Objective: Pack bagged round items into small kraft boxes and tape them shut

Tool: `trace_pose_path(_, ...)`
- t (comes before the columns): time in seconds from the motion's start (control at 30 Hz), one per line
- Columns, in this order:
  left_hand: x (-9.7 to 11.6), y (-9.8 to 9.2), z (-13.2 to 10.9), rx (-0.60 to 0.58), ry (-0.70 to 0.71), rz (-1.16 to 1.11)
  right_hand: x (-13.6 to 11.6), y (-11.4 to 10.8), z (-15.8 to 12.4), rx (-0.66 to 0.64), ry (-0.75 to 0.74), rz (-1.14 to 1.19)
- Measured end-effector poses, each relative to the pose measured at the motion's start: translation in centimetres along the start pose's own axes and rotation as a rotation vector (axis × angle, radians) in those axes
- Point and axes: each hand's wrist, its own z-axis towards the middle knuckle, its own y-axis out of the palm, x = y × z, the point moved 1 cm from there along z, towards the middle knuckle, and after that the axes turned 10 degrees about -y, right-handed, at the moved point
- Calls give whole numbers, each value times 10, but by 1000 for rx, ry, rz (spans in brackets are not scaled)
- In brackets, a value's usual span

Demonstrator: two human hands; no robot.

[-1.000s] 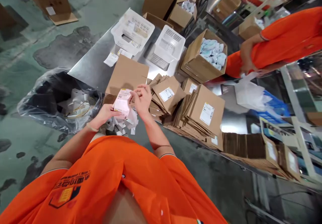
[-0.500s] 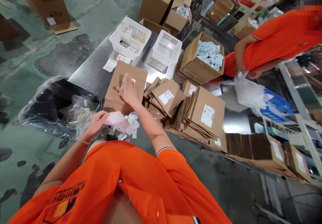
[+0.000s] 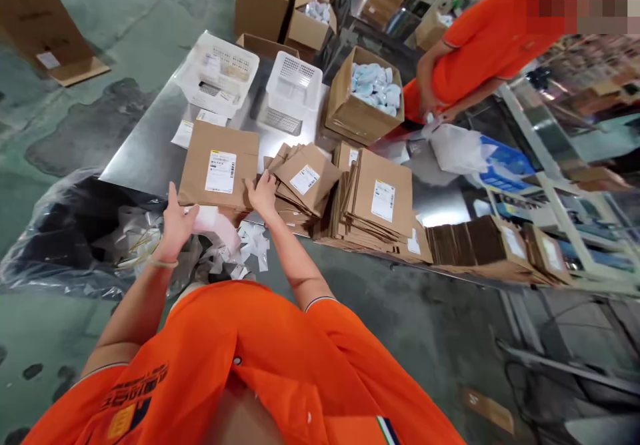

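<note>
A stack of flattened cardboard boxes (image 3: 193,165) lies on the metal table, with a white printed label (image 3: 221,171) flat on the top one. At the stack's near right corner is my right hand (image 3: 263,195), thumb by the cardboard edge and fingers apart. My left hand (image 3: 177,225) is at the near left corner, index finger stretched out. Under its thumb it holds a pinkish-white strip of label backing paper (image 3: 220,225), which hangs down towards me. Just right of my right hand sits a fanned pile of smaller labelled flat boxes (image 3: 320,188).
A bin lined with a clear bag (image 3: 65,231) holds paper scraps at the left. White baskets (image 3: 295,85) and an open carton of wrapped pieces (image 3: 350,115) stand farther back. More labelled flat boxes (image 3: 383,171) line the table's edge. A co-worker in orange (image 3: 475,45) handles a white bag.
My right hand has left the label and moved to the stack's right edge, uncovering the label. My left hand has risen to the left corner with the strip. The whole view has shifted.
</note>
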Motion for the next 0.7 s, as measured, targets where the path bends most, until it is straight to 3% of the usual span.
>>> trace_pose_path(0.1,10,-1,4,31,-70,31,-4,10,-8,-15,15,29)
trace_pose_path(0.2,21,9,-5,-32,-49,11,5,8,-4,-40,62,55)
trace_pose_path(0.27,25,20,-19,-169,-35,-90,30,-5,-2,26,137,102)
trace_pose_path(0.37,29,31,-41,-406,-33,-275,86,-39,-6,217,258,180)
trace_pose_path(0.43,30,29,-52,-444,-44,-347,119,-63,-14,302,343,176)
trace_pose_path(0.5,30,21,-60,-441,-81,-368,135,-78,-26,355,403,92)
trace_pose_path(0.53,30,17,-64,-451,-100,-372,134,-80,-34,373,374,45)
trace_pose_path(0.6,29,10,-73,-481,-122,-385,113,-69,-52,337,156,38)
trace_pose_path(0.7,25,4,-78,-404,-104,-488,57,-24,-88,-52,-365,333)
